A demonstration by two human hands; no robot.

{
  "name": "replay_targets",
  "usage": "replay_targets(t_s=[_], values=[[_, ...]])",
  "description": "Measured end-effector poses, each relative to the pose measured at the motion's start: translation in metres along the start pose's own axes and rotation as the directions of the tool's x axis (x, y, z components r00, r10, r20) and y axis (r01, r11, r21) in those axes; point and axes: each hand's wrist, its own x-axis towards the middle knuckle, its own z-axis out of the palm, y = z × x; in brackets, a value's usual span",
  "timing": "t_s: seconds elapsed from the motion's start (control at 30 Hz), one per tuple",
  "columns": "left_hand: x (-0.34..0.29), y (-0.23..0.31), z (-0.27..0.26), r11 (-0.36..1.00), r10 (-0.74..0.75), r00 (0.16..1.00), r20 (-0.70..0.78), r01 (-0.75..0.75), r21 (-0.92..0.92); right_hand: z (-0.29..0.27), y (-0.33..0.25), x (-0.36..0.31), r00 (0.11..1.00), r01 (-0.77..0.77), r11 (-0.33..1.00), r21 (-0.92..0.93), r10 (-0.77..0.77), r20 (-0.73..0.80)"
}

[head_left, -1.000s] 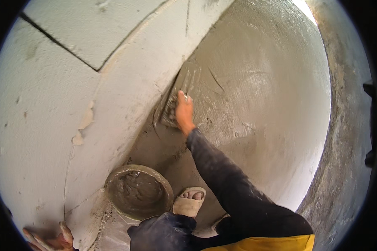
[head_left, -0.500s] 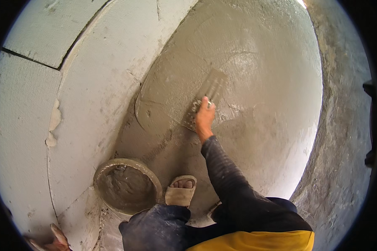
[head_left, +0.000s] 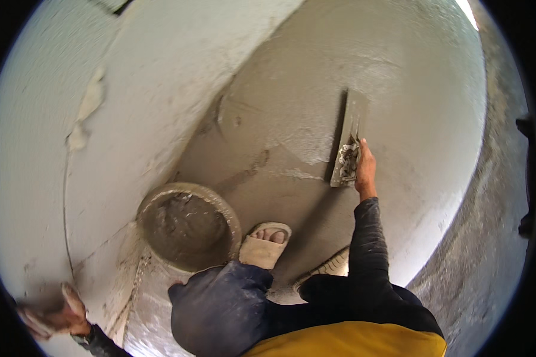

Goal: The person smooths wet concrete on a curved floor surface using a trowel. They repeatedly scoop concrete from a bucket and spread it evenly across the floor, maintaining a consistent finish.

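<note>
Noted gouging risk in wet mortar

Gripped trowel in tightly curled right hand, at mortar surface right of basin. Held left hand splayed near pale wall, apparently empty. Judged liable to score through excess tilt.

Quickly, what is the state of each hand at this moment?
Left hand: open, nothing visible in it, near the pale wall.
Right hand: closed, holding the plastering trowel.

The mortar layer looks glossy, the pale wall matt.
</note>
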Motion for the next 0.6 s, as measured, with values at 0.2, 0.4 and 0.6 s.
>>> replay_targets(t_s=[0.2, 0.4, 0.6], values=[[0.022, 0.013, 0.002, 0.993, 0.06, 0.995, -0.077, -0.067, -0.097, 0.103, -0.026, -0.035, 0.856, 0.213, 0.833, -0.511, 0.094, 0.509], [0.025, 0.012, -0.003, 0.993, 0.105, 0.994, -0.011, -0.105, -0.047, 0.126, -0.027, -0.068, 0.583, 0.719, 0.427, -0.549, 0.059, 0.81], [0.023, 0.009, -0.001, 0.987, 0.117, 0.993, -0.023, -0.119, -0.111, 0.15, -0.049, -0.042, 0.489, 0.868, 0.2, -0.455, -0.175, 0.855]])
